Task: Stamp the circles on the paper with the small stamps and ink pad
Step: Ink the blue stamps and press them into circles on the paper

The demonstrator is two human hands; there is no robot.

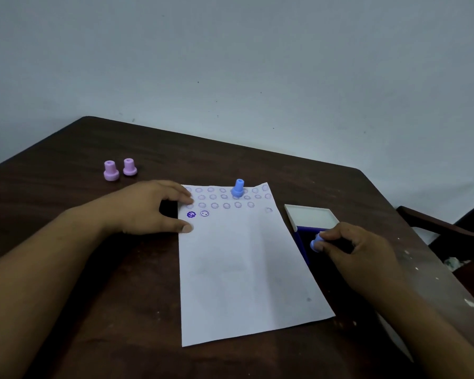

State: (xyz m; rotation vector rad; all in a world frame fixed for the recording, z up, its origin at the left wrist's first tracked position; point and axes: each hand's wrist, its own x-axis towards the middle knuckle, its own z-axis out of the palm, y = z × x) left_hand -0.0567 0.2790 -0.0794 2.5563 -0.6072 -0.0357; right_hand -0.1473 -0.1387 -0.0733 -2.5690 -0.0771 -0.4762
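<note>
Left hand (151, 206): palm down, fingers spread, fingertips and thumb pressed flat near the desk's far-left part.
Right hand (359, 250): fingers curled in a pinch, near the right edge.

The surface (99, 269) is seen to be dark wood, matt and scuffed, with pale flecks of wear along its right edge. The paper (246, 269) is thin, matt and faintly creased. The pink stamps (111, 170) and the blue stamp (237, 189) appear to be smooth plastic.
</note>
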